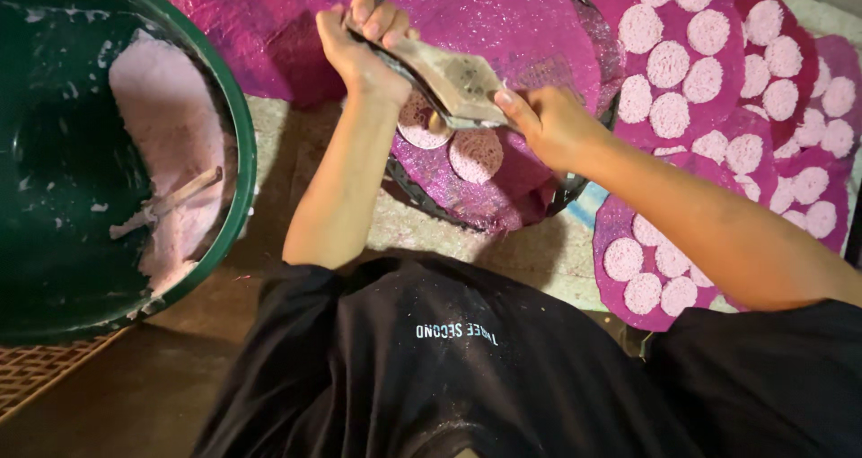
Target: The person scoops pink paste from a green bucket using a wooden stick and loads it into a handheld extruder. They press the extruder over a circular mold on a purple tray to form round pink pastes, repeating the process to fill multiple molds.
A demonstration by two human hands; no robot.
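Your black shirt (431, 368) fills the lower frame, its white lettering mid-chest; left, a green basin (238, 135) holds grainy pink paste (171, 126); centre top, your left hand (359, 40) and right hand (548, 121) close firmly around a flat press tool (453, 76) over magenta cloth (521, 27); pale discs (669, 63) dot the upper right, partly cropped.

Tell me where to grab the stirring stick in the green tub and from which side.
Grip the stirring stick at its upper end, the bare part pointing up and right toward the green tub rim. Come from the rim side, over the right edge: the stick lies tilted, its lower end sunk in pink batter, so only the raised end looks clean and free to pinch.
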